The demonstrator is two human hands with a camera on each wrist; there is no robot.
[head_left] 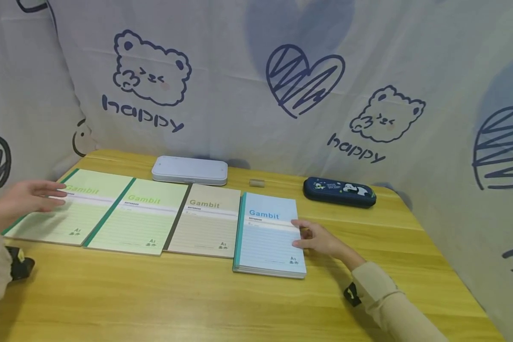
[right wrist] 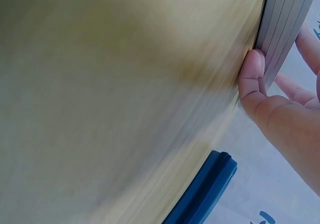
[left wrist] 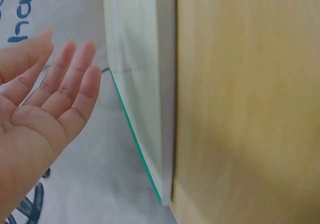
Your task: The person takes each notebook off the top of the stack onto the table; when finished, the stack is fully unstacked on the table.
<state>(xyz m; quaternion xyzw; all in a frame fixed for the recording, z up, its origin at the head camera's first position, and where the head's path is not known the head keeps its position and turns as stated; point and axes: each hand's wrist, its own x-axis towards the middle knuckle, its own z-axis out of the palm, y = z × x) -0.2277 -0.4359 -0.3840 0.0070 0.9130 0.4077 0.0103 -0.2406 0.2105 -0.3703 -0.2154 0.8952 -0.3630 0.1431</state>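
Observation:
In the head view a stack of blue notebooks (head_left: 270, 244) with teal spines lies at the right end of a row of notebooks. My right hand (head_left: 320, 239) is at its right edge, thumb and forefinger apart. In the right wrist view the thumb (right wrist: 253, 66) touches the page edges of the stack (right wrist: 285, 21); the other fingertips are partly hidden. My left hand (head_left: 31, 202) hovers over the left side of the leftmost green notebook (head_left: 81, 216), fingers extended, holding nothing. Beside that lie another green notebook (head_left: 132, 228) and a beige notebook (head_left: 202, 230).
Behind the row, a white flat case (head_left: 189, 170) and a small grey-brown block (head_left: 256, 183) sit on the wooden table (head_left: 188, 294). A dark blue panda pencil case (head_left: 339, 192) lies at the back right. A printed cloth (head_left: 230, 85) hangs behind the table.

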